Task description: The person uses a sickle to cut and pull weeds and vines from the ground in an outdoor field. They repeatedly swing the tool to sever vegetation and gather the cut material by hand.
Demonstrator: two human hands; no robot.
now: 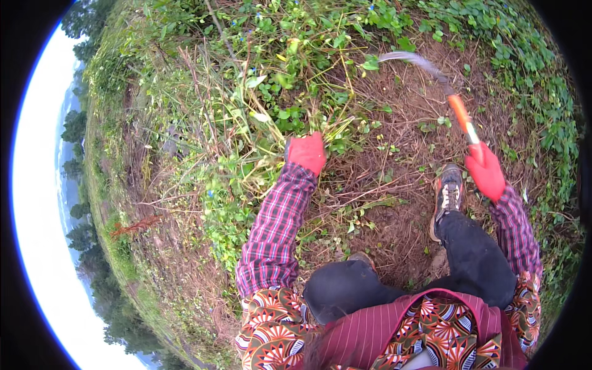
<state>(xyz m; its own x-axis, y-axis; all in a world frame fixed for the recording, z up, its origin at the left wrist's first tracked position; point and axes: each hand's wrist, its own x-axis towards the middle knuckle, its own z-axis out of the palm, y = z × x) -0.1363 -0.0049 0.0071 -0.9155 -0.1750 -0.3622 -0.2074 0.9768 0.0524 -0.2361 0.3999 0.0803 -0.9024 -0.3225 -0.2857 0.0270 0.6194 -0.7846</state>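
My left hand, in a red glove, is closed around a bunch of cut green stalks and weeds that stick out on both sides of the fist. To the right, my right hand, also red-gloved, grips the handle of a sickle. Its handle is orange and pale, and its curved metal blade, slightly blurred, points up and to the left over the soil. Between the hands lies brown ground with dry stems and small green sprigs.
Leafy plants with small blue flowers grow ahead, and dense green vines run along the right. My shoe stands on the soil near the right hand. Dry stems and grass cover the slope at left, with trees beyond.
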